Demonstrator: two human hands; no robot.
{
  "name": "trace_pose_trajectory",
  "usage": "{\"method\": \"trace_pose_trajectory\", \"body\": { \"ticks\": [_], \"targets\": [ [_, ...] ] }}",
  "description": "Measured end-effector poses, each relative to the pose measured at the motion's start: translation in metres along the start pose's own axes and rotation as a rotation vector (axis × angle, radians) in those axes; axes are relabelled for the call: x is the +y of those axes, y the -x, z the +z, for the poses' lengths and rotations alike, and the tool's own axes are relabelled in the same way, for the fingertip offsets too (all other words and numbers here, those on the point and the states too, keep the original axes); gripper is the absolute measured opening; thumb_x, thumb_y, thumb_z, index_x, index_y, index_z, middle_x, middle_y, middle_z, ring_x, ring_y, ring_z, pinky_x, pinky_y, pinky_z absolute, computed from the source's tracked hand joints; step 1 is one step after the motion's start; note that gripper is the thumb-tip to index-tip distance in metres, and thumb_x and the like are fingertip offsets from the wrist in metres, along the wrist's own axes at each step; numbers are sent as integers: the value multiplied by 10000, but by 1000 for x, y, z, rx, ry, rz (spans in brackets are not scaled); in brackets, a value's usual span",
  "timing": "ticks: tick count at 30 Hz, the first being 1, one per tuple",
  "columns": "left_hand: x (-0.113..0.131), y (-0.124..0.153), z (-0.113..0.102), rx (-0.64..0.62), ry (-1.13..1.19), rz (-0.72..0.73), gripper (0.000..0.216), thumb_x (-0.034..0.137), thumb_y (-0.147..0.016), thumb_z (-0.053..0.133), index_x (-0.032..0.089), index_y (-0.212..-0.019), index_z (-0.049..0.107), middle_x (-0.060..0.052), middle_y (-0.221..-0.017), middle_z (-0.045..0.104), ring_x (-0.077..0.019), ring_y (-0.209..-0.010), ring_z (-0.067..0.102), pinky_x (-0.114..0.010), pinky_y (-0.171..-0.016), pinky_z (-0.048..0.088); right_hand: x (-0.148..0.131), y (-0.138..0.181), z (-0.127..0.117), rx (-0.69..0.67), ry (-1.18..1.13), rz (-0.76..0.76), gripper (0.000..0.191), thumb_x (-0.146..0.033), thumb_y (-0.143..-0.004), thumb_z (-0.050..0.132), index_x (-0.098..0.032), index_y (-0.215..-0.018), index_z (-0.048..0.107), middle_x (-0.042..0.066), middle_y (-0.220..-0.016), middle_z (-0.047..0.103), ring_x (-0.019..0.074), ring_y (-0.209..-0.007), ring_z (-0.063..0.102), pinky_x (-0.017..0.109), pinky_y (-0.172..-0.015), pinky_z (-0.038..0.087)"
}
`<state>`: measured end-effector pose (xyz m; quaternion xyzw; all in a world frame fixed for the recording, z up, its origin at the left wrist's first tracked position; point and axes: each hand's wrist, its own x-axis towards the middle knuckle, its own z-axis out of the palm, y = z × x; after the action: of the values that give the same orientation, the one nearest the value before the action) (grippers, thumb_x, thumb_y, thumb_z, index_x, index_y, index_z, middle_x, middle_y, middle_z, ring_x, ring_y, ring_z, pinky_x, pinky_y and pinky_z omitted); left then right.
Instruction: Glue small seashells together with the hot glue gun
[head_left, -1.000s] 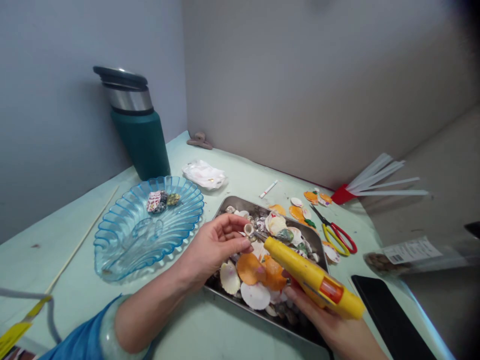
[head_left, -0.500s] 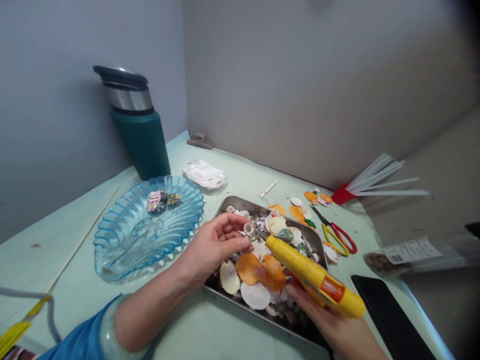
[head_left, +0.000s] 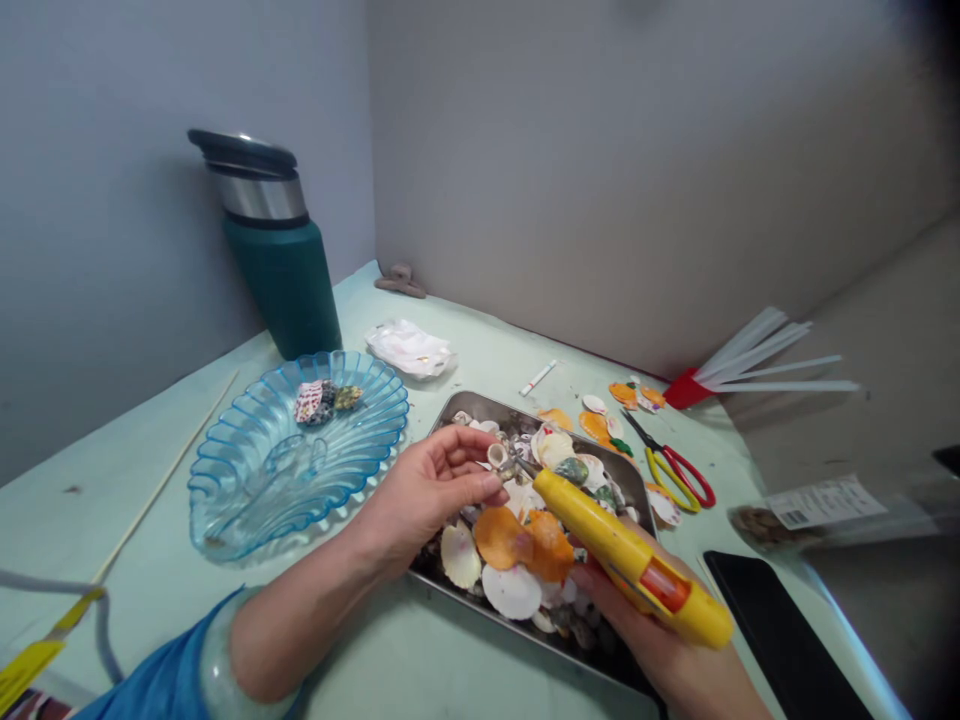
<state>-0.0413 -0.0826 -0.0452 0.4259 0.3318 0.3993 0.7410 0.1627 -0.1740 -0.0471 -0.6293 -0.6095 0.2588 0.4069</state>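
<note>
My left hand [head_left: 446, 475] pinches a small whitish shell [head_left: 497, 456] with a round opening, between thumb and fingers. A yellow hot glue gun [head_left: 615, 540] is in my right hand [head_left: 660, 640], its metal nozzle pointing left at the shell. Nozzle and shell are very close; I cannot tell if they touch. Both hands are over a metal tray [head_left: 465, 598] full of mixed shells. Among these lie an orange scallop shell [head_left: 498, 537] and a white scallop shell [head_left: 511, 592].
Left of the tray sits a blue shell-shaped dish [head_left: 255, 520] with several small shells in it, near a green bottle [head_left: 289, 280]. To the right are scissors [head_left: 679, 475], a red holder of glue sticks [head_left: 686, 388] and a black phone-like slab [head_left: 784, 630]. A thin stick [head_left: 169, 475] lies far left.
Almost nothing differs. The glue gun's rear end has dipped very slightly, while my left hand and the shell keep their place.
</note>
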Motion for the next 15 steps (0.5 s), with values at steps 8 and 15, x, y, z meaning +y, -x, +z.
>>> {"method": "trace_pose_trajectory", "body": {
  "ticks": [8, 15],
  "targets": [
    [-3, -1, -3, -14, -6, 2, 306, 196, -727, 738, 157, -991, 586, -16, -878, 642, -100, -737, 629, -240, -753, 504, 1, 1, -2, -83, 63, 14, 177, -364, -822, 629, -217, -907, 679, -3, -702, 708, 187, -629, 679, 237, -515, 539],
    [-3, -2, -1, -3, -12, 11, 313, 179, -723, 737, 151, -999, 593, -22, -912, 632, -108, -779, 611, -272, -781, 522, 1, 1, -2, -152, 14, -80, 175, -330, -847, 610, -230, -969, 686, 6, -791, 742, 157, -578, 677, 216, -535, 549]
  ]
}}
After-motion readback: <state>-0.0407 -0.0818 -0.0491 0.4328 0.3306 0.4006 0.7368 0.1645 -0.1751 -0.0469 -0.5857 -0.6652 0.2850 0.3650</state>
